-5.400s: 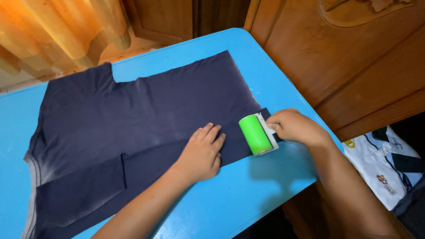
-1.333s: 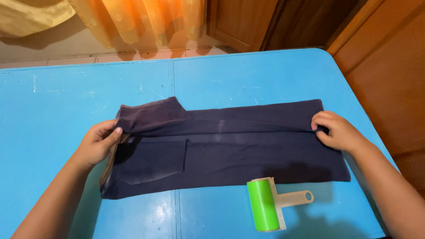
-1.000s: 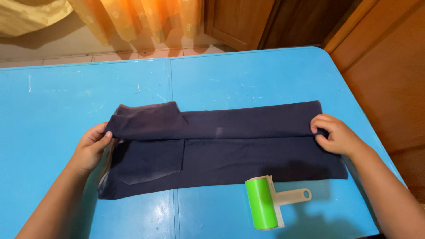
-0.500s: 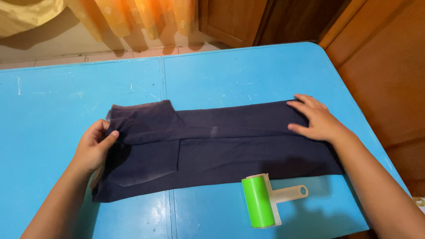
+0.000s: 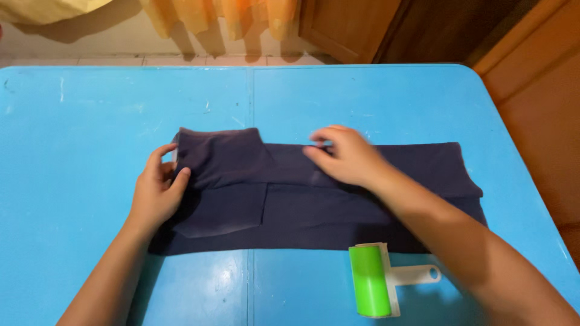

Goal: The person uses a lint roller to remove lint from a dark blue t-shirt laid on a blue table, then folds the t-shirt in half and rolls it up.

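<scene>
The blue table (image 5: 90,108) carries a dark navy shirt (image 5: 338,211), folded into a long band across its middle, with the far layer lapped over the near one. It looks soft, light and limp, so it should sag and lose its fold if you lift it by one corner; judge it best taken at the folded edges, at both ends together. Your left hand (image 5: 156,196) has a loose grip on the left end, thumb over the upper fold. Your right hand (image 5: 345,158) lies open and flat on the upper layer near the middle, gripping nothing. A green lint roller (image 5: 371,288) lies apart, just beside the near edge.
</scene>
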